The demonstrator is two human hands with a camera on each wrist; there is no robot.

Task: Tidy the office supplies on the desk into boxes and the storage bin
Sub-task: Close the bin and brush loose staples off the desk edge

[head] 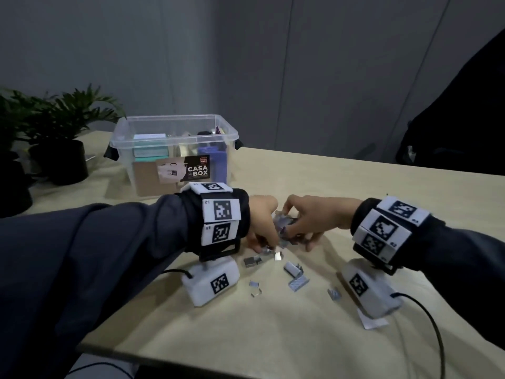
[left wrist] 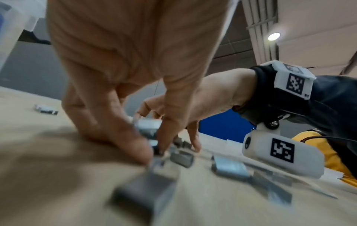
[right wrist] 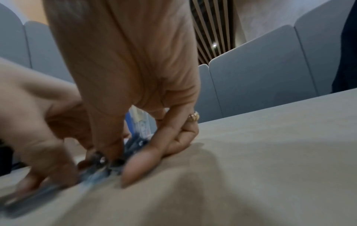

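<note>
Several silver staple strips lie loose on the beige desk, close in front of both hands. My left hand reaches down among them, thumb and forefinger pinching a strip. Facing it, my right hand curls its fingers round a small pale box with blue print held low on the desk, where more staples bunch at its fingertips. The clear storage bin stands behind the hands, holding boxes, tape and a purple item.
Potted plants stand at the far left of the desk. A dark seat back rises beyond the right edge. A white paper slip and a black cable lie under my right wrist. The desk's front edge runs close below.
</note>
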